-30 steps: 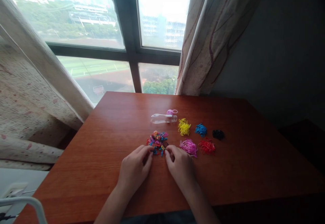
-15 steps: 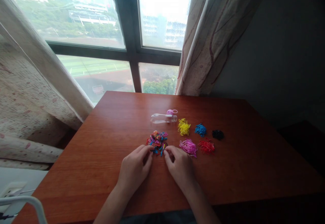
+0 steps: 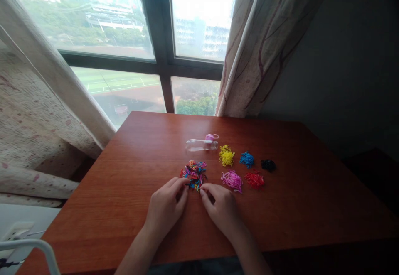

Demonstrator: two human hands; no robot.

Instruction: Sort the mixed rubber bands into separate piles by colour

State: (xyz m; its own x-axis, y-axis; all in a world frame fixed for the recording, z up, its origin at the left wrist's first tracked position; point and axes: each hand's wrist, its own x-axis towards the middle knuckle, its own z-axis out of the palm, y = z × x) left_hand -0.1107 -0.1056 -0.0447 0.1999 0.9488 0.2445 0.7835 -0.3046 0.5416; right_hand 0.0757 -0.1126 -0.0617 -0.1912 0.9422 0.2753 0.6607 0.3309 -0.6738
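A mixed heap of small coloured rubber bands (image 3: 193,173) lies on the wooden table (image 3: 131,175). My left hand (image 3: 166,208) rests just below the heap, fingers curled, their tips at its near edge. Close beside it, my right hand (image 3: 220,208) pinches with its fingertips at the heap's lower right edge; what it holds is too small to make out. Sorted little piles lie to the right: yellow (image 3: 226,155), blue (image 3: 247,159), black (image 3: 268,165), pink (image 3: 232,180) and red (image 3: 254,179).
A clear small bottle (image 3: 201,145) lies on its side behind the heap, a pink cap (image 3: 211,136) next to it. Curtains hang at both sides of a window behind the table. A white rail (image 3: 31,248) shows at the lower left.
My right hand has slid slightly left and nearer, fingertips still at the heap's edge. The left hand has barely moved.
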